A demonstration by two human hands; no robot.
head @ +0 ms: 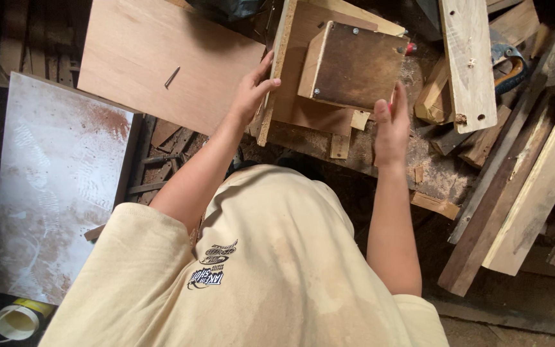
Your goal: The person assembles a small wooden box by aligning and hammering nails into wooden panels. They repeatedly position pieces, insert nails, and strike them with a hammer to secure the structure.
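Wood box (354,64) btwn left hand (250,96) & right hand (390,125).

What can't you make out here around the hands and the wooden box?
- Head view: right hand palm and fingertips, turned away against the box; grip unclear.
- Box inside, hidden by its dark panel.
- Saw, mostly under the drilled plank.
- Red object behind the box, too small.
- Left hand fingertips, behind the board edge.
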